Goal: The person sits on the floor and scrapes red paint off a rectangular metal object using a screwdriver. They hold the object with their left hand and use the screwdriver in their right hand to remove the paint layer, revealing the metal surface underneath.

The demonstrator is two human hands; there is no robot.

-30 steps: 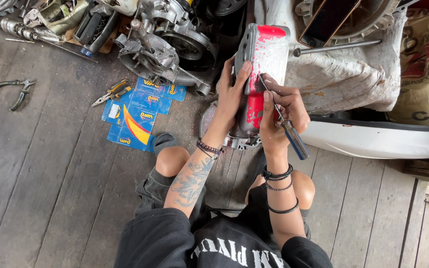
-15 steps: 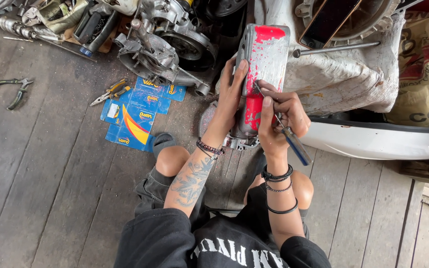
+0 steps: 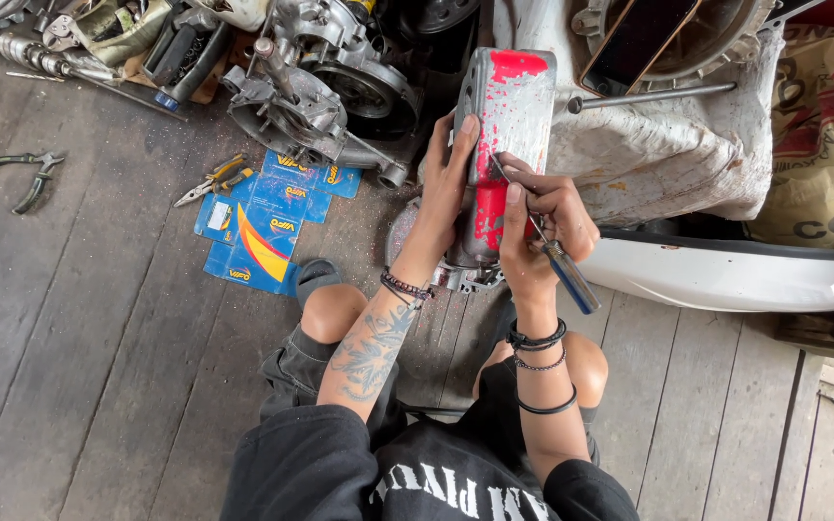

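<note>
A long metal part, grey with patches of red paint, is held upright in the view, its long axis running away from the person, with the far end pointing toward a cloth-draped frame and the near end resting just in front of the knees. It lies between the two hands. The left hand is laid flat along the part's left edge, fingers stretched forward and pressed to the metal, the thumb side wrapped against it; the tattooed forearm rises from the left knee. The right hand is closed around a blue-handled screwdriver, whose shaft is angled up and left so that the tip touches the part's red area just beyond the fingertips, while the handle juts down and right past the wrist. Black bands are worn on both wrists.

The floor is made of worn grey wooden planks. To the left of the left hand, a flattened blue cardboard box is spread on the planks, with yellow-handled pliers just beyond it and dark pliers well apart, further left. Beyond the left hand an engine casing is seen. To the right of the right hand a white curved panel is lying.
</note>
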